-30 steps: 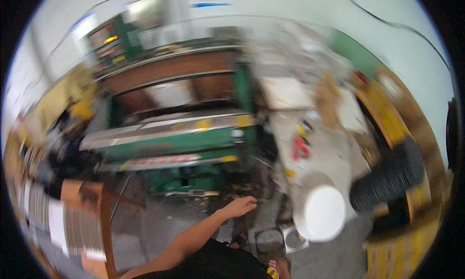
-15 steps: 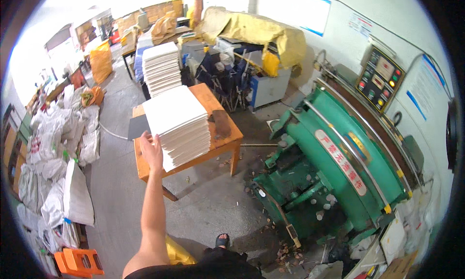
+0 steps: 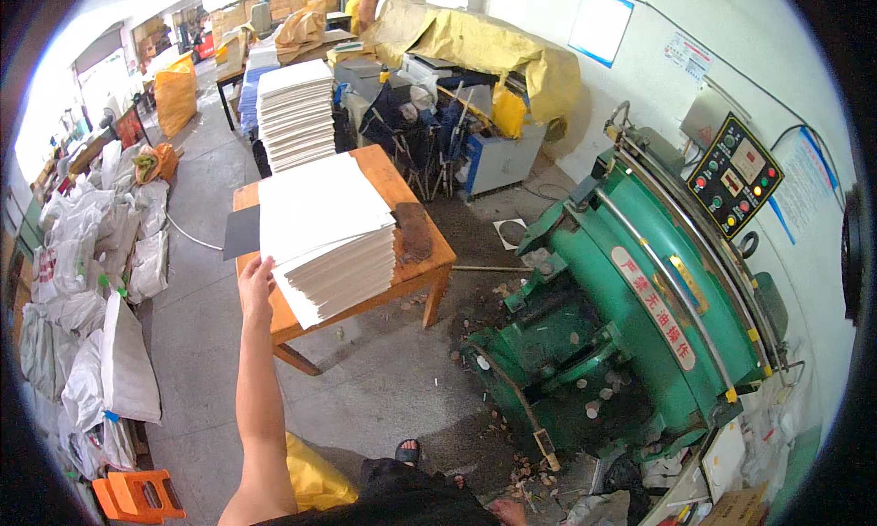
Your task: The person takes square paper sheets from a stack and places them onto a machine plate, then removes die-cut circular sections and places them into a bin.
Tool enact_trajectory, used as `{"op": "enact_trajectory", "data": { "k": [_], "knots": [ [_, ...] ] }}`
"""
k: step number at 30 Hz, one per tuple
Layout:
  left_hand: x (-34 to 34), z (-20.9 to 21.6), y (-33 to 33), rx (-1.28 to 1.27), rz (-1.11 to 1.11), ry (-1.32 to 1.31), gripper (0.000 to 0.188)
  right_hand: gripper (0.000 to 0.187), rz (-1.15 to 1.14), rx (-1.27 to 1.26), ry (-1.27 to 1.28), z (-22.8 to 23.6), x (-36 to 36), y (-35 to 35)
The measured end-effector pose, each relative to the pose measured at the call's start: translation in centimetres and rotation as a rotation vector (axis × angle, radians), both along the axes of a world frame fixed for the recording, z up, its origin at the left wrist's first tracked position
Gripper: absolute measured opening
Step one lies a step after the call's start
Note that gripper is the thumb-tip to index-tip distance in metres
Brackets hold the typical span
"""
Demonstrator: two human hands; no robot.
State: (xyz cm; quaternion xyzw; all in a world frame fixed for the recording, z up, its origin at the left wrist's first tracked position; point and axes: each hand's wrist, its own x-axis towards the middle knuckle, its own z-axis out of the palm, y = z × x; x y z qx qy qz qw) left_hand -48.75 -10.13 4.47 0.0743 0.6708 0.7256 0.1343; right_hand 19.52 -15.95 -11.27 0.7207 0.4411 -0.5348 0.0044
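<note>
A tall stack of white sheets [image 3: 324, 206] stands on a small wooden table [image 3: 437, 252], its edges slightly uneven. My left hand [image 3: 257, 288] reaches up to the stack's near left corner. Its fingers are closed at the edge of the topmost sheets, which sit a little askew over those below; the exact grip is partly hidden. Under the stack's left side a dark flat board [image 3: 241, 233] juts past the table edge. Low in the picture, my right hand [image 3: 508, 511] shows only as a small patch of skin by my dark clothing, with its fingers not distinguishable.
To the right stands a large green machine [image 3: 594, 279] with a control panel [image 3: 734, 176]. Another white stack [image 3: 295, 115] rises behind the table. White sacks [image 3: 132, 361] line the left side, near an orange stool [image 3: 137, 496]. A yellow bag [image 3: 315, 476] lies near my feet.
My left hand has turned from spread fingers beside the stack to closed fingers at its corner. The view has shifted, and a patch of my right hand now shows at the lower edge.
</note>
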Motion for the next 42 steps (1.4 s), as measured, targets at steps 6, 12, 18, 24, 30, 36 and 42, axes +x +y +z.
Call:
{"op": "enact_trajectory", "data": {
  "k": [6, 12, 18, 24, 30, 36, 42],
  "knots": [
    [8.5, 1.4, -3.8, 0.270, -0.326, -0.146, 0.032, 0.039, -0.299, -0.137, 0.064, -4.1, 6.3, -5.0],
    [0.6, -1.9, -7.3, 0.153, -0.328, 0.102, 0.044, 0.038, -0.384, -0.256, 0.099, -9.4, 10.5, -5.6],
    [8.9, 5.0, 4.8, 0.505, -0.569, -0.175, 0.044, 0.037, -0.212, 0.095, 0.195, -7.6, 7.7, -0.5],
    [24.4, 4.5, 11.8, 0.428, -0.821, -0.342, 0.053, 0.036, -0.200, 0.621, 0.457, 13.2, 2.3, 10.6],
    [39.4, 2.8, 12.5, 0.091, -1.169, -0.599, 0.059, 0.035, -0.827, 0.857, 1.015, 19.6, 11.3, 22.7],
    [46.0, -0.7, 10.9, -0.161, -1.301, -0.635, 0.041, 0.064, -1.082, 0.553, 0.614, 7.3, 21.7, 36.6],
    [49.3, -3.6, 9.2, -0.309, -1.200, -0.725, 0.037, 0.036, -1.087, 0.225, 0.668, 2.2, 18.3, 43.9]
  ]
}}
